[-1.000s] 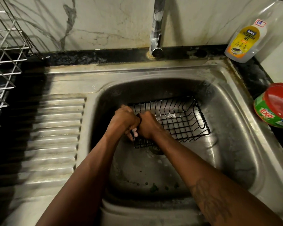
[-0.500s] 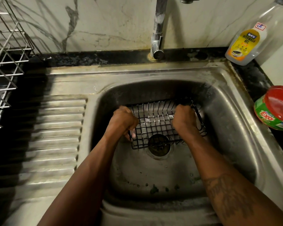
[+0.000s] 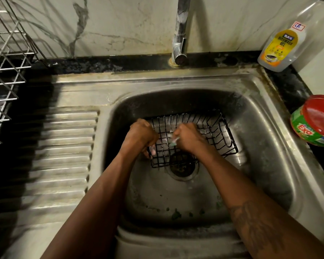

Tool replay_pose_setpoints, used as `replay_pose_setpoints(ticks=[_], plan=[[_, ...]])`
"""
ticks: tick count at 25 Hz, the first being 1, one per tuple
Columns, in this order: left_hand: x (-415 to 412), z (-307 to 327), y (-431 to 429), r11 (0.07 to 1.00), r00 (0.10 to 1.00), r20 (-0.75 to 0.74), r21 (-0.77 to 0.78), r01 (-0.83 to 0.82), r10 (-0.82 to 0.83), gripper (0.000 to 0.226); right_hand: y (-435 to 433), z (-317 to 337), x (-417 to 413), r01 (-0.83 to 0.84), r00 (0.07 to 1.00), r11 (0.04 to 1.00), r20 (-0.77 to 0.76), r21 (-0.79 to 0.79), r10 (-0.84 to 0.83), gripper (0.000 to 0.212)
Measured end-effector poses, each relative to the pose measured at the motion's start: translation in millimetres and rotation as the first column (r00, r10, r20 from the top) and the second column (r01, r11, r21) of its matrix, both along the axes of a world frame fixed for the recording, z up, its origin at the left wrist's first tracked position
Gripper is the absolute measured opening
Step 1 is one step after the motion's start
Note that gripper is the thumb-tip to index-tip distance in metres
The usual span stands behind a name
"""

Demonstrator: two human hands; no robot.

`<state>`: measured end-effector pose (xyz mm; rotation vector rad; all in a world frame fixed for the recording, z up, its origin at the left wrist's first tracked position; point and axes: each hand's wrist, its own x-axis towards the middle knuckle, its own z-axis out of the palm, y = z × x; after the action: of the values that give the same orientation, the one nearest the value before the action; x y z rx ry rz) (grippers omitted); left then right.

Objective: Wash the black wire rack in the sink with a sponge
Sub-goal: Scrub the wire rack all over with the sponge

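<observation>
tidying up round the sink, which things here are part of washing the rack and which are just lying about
In use: black wire rack, gripped by the left hand; pale greenish sponge in the right hand; stainless steel sink.
Lying about: clear dishwash gel bottle with yellow label; green Exo tub with red lid; silver wire dish drainer; chrome tap.

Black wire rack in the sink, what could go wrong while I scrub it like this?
1. Only the left hand grips the black wire rack, at its left edge; the free right end could skid on the steel sink.
2. The right hand holds the sponge against thin wires, so fingers or sponge may snag.
3. The rack lies partly over the open drain; torn sponge bits could drop in.
</observation>
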<state>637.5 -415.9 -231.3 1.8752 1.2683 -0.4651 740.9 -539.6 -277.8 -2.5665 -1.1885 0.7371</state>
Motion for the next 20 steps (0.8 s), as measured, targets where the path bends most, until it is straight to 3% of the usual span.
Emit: replay_pose_setpoints(ticks=[3,6,9,12,15,17,20], plan=[[4.3,0.2,1.3,0.999,1.0,-0.004,-0.033,-0.006,0.006,0.014,-28.6,7.5,31.5,0.24,0.951,0.96,0.232,-0.142,-0.203,0.011],[3.5,-0.7,1.2,0.999,1.0,0.01,-0.044,-0.028,0.029,0.009,-39.5,17.2,37.1,0.424,0.846,0.899,0.401,-0.108,-0.351,0.015],[4.0,-3.6,1.0,0.996,0.999,0.007,-0.08,-0.049,0.05,0.009,-21.2,12.3,14.3,0.315,0.896,0.945,0.355,-0.086,-0.266,0.019],[5.6,-3.6,0.7,0.997,0.998,0.02,-0.06,-0.056,0.057,0.009,8.1,-1.8,-22.4,0.071,0.986,0.997,0.152,-0.008,-0.069,0.007],[6.7,-4.8,1.6,0.999,0.999,0.008,0.007,-0.046,0.046,0.011,22.2,-5.1,-37.1,-0.027,0.997,0.999,-0.074,0.036,0.03,0.011],[5.4,-3.5,2.2,0.998,0.998,-0.003,-0.036,-0.057,0.057,0.008,12.8,-1.3,-22.2,0.014,0.999,1.0,0.041,-0.006,-0.014,0.005],[5.6,-5.3,4.5,0.991,0.998,-0.022,-0.117,-0.064,0.062,0.01,-20.4,12.6,17.9,0.286,0.924,0.95,0.298,-0.122,-0.24,0.013]])
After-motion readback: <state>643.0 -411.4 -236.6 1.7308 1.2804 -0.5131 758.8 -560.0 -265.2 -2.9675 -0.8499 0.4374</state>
